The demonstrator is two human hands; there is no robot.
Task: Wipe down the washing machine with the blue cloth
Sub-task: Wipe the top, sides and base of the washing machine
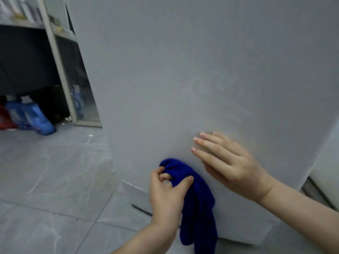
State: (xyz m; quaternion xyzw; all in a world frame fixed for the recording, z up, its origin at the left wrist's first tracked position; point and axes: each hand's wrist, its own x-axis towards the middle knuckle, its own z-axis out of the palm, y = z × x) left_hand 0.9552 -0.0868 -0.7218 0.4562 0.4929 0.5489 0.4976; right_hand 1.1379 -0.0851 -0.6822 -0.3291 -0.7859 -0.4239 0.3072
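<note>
The washing machine's grey-white side panel [192, 70] fills most of the view, reaching down to the floor. My left hand [166, 195] grips the bunched top of the blue cloth [198, 208], which hangs down along the panel's lower part. My right hand [225, 162] lies to the right of the cloth, fingers straight and apart, palm flat against or just off the panel. It holds nothing. Faint smear marks show on the panel above my right hand.
Grey marbled floor tiles [51, 180] spread to the left. Blue detergent bottles [34, 116] and a red one stand under a shelf at far left. A mirror with a pale frame [60, 70] leans beside the machine. A pale surface edge [326, 162] is at right.
</note>
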